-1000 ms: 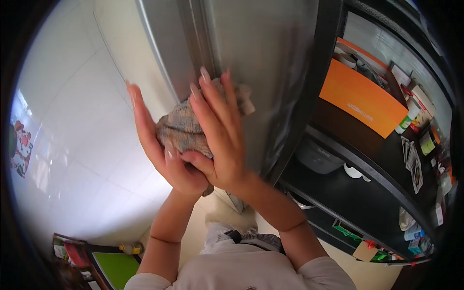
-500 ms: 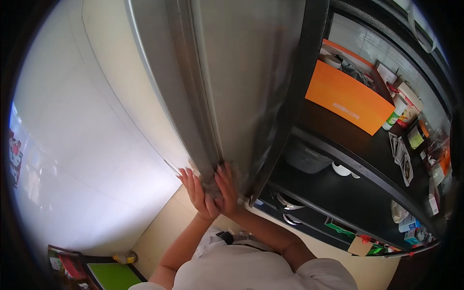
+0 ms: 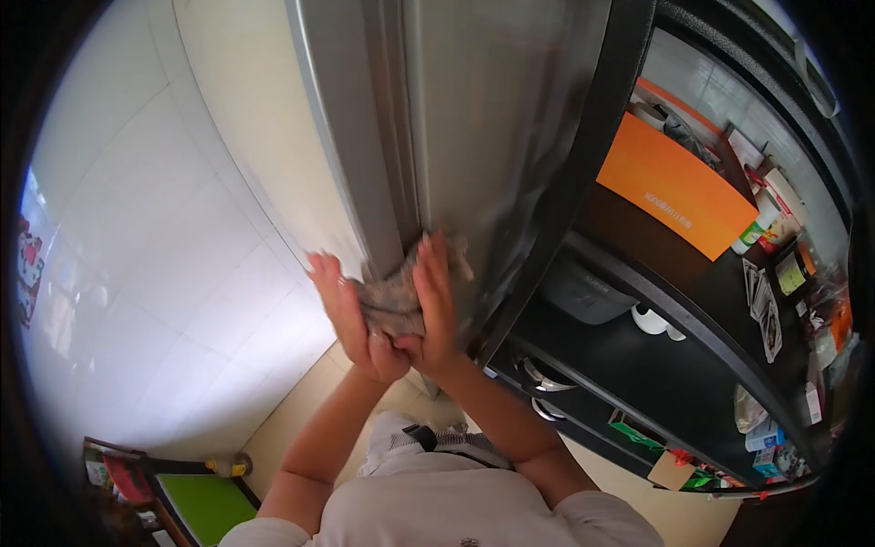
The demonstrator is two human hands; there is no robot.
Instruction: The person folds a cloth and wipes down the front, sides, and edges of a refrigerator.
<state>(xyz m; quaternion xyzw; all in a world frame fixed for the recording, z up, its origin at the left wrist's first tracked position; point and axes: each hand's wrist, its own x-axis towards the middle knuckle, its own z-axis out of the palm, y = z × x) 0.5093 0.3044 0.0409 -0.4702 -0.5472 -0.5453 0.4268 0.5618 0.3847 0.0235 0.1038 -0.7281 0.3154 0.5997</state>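
Observation:
A crumpled grey-brown cloth (image 3: 394, 299) is held between my two hands against the narrow edge of a tall grey metal door or panel (image 3: 387, 155). My left hand (image 3: 351, 319) presses the cloth from the left, its fingers stretched upward along the panel's edge. On the other side, my right hand (image 3: 435, 305) holds the cloth with its fingers extended over the panel's face. Near the wrists the thumbs and heels of both hands come together. Loose cloth shows beyond the right fingertips, slightly blurred.
At right stands a black shelf unit (image 3: 602, 360) with an orange box (image 3: 679, 187), photo strips (image 3: 761, 305), bottles and packets. A white tiled wall (image 3: 219, 301) runs along the left. Low at left are a green panel (image 3: 208, 509) and a yellow can (image 3: 228, 466).
Both hands have moved up along the panel with the cloth, which now shows more fully between them. The whole view has shifted slightly.

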